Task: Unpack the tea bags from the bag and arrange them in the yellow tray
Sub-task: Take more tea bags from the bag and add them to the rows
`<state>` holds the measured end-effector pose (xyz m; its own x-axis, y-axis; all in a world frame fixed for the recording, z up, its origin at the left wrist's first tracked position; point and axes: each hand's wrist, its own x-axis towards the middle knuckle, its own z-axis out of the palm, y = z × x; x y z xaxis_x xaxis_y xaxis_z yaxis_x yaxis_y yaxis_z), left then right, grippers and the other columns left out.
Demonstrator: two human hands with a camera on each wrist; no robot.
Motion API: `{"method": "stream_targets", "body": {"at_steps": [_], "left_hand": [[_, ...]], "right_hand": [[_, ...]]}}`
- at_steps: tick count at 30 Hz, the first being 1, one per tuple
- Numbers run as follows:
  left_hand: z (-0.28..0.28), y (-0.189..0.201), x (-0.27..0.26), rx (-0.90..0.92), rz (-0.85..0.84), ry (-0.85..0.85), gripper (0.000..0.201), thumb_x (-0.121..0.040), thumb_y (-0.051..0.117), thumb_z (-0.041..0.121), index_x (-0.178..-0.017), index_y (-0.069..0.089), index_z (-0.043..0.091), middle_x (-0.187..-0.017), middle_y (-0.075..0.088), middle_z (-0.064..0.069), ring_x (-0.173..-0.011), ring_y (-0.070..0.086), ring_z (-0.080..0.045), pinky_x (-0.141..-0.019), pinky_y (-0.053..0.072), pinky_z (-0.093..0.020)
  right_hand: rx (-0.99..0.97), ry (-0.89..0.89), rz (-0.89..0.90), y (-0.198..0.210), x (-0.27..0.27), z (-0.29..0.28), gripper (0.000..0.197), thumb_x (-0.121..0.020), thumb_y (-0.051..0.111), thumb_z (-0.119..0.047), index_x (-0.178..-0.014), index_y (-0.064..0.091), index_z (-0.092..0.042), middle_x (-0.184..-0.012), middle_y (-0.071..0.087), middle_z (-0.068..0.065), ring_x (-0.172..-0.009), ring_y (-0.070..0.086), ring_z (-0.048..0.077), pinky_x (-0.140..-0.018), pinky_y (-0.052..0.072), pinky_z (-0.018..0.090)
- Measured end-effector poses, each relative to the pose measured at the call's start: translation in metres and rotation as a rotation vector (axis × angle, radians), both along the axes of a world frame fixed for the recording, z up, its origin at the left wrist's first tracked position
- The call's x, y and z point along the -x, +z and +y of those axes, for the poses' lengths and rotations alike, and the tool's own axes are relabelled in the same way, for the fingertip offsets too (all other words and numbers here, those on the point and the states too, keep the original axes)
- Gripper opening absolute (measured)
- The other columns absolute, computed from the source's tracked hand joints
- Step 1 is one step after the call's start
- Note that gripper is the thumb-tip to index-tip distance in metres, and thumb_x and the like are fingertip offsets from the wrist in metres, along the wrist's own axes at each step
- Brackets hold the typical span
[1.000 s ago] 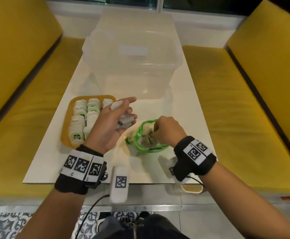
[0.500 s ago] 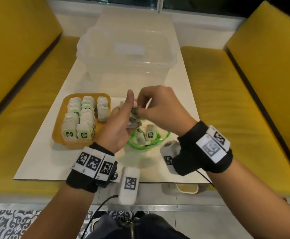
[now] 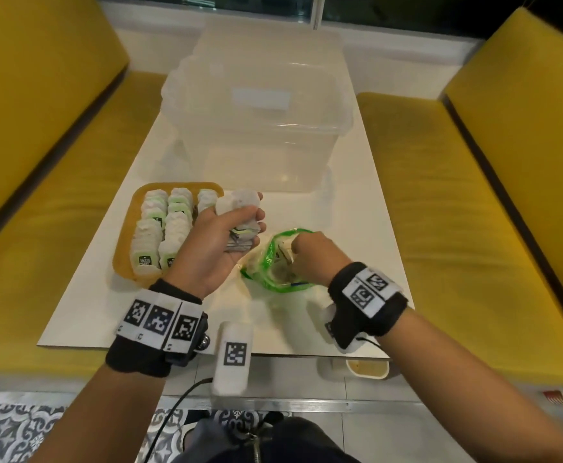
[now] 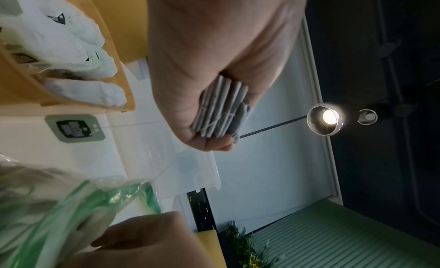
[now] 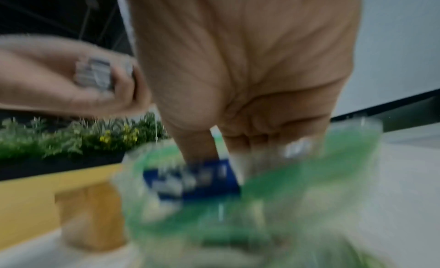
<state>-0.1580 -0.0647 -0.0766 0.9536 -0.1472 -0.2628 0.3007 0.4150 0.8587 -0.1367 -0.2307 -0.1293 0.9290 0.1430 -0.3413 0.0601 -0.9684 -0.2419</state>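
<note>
**Left hand holds a stack of tea bags while the right reaches into the green bag**

In the centre of the head view the left hand [image 3: 221, 242] is raised palm-up above the white table [image 3: 83, 305], its fingers curled round a small stack of tea bags [image 3: 240, 208]. The left wrist view shows the stack edge-on, several flat sachets pressed side by side between the palm and the fingers [image 4: 221, 108].

Just left of that hand, in the middle-left of the frame, sits the yellow tray [image 3: 124, 259]. Two rows of tea bags [image 3: 160, 228] already fill it front to back, and a third, short row has been started at its far right corner. The held stack hangs beside the tray's right edge, not touching it.

To the right of the left hand, slightly lower in the frame, the green-rimmed plastic bag [image 3: 266, 265] lies on the table with its mouth open. The right hand [image 3: 313, 255] is at that mouth with its fingers curled down inside. The right wrist view is badly blurred: the thumb and fingers dip into the bag near something blue and white, but whether they have hold of a tea bag cannot be told.

A large clear lidded tub [image 3: 256, 128] stands behind all of this, in the upper centre.
</note>
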Motion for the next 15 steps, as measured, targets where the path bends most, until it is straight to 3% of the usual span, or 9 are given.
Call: {"method": "stream_targets", "body": {"at_steps": [3, 5, 6, 8, 9, 12, 15], "left_hand": [[0.003, 0.002, 0.001, -0.004, -0.013, -0.022, 0.019, -0.096, 0.051, 0.004, -0.111, 0.061, 0.007, -0.080, 0.065, -0.004, -0.067, 0.061, -0.013, -0.055, 0.048, -0.019], [0.005, 0.002, 0.002, 0.001, -0.012, -0.025, 0.018, -0.096, 0.050, 0.004, -0.110, 0.061, 0.007, -0.079, 0.066, -0.004, -0.068, 0.063, -0.013, -0.056, 0.048, -0.019], [0.005, 0.002, 0.002, 0.003, -0.008, -0.024, 0.018, -0.096, 0.050, 0.004, -0.110, 0.061, 0.008, -0.079, 0.067, -0.003, -0.068, 0.063, -0.013, -0.056, 0.048, -0.020], [0.007, 0.003, 0.002, -0.004, -0.002, -0.019, 0.018, -0.096, 0.050, 0.005, -0.109, 0.062, 0.009, -0.078, 0.067, -0.003, -0.068, 0.063, -0.013, -0.057, 0.048, -0.020], [0.008, 0.003, 0.002, -0.006, -0.001, -0.017, 0.018, -0.096, 0.050, 0.005, -0.108, 0.062, 0.009, -0.078, 0.067, -0.003, -0.068, 0.062, -0.013, -0.057, 0.048, -0.021], [0.012, 0.003, 0.001, -0.007, 0.002, -0.015, 0.017, -0.096, 0.050, 0.005, -0.107, 0.062, 0.010, -0.079, 0.067, -0.003, -0.068, 0.061, -0.013, -0.057, 0.047, -0.022], [0.016, 0.002, -0.001, -0.004, 0.002, -0.017, 0.018, -0.096, 0.051, 0.006, -0.108, 0.063, 0.011, -0.078, 0.067, -0.002, -0.068, 0.062, -0.012, -0.058, 0.048, -0.022]], "right_hand": [[0.077, 0.057, -0.020, -0.022, -0.002, 0.010, 0.029, -0.088, 0.059, -0.029, -0.112, 0.059, -0.013, -0.118, 0.057, 0.010, -0.100, 0.057, 0.029, -0.076, 0.046, 0.031], [0.090, 0.065, 0.015, -0.029, -0.004, 0.013, 0.037, -0.086, 0.060, -0.037, -0.117, 0.054, -0.018, -0.124, 0.049, 0.009, -0.106, 0.056, 0.030, -0.079, 0.048, 0.034], [0.080, 0.065, 0.024, -0.030, -0.005, 0.013, 0.032, -0.085, 0.061, -0.036, -0.111, 0.056, -0.018, -0.119, 0.051, 0.009, -0.103, 0.056, 0.029, -0.076, 0.046, 0.033], [0.013, 0.050, 0.021, -0.029, -0.006, 0.010, 0.013, -0.082, 0.063, -0.028, -0.085, 0.056, -0.018, -0.092, 0.056, 0.003, -0.090, 0.058, 0.027, -0.068, 0.041, 0.029], [-0.027, 0.038, 0.019, -0.026, -0.006, 0.008, 0.013, -0.079, 0.066, -0.025, -0.076, 0.056, -0.017, -0.081, 0.055, 0.000, -0.083, 0.058, 0.025, -0.066, 0.040, 0.028], [-0.146, 0.005, 0.011, -0.017, -0.006, 0.000, 0.011, -0.074, 0.071, -0.019, -0.070, 0.061, -0.017, -0.072, 0.057, -0.001, -0.073, 0.054, 0.022, -0.064, 0.040, 0.026], [-0.249, -0.036, 0.025, -0.009, -0.004, -0.009, 0.024, -0.083, 0.065, -0.012, -0.062, 0.053, -0.011, -0.063, 0.052, -0.001, -0.066, 0.050, 0.018, -0.053, 0.034, 0.023]]}}
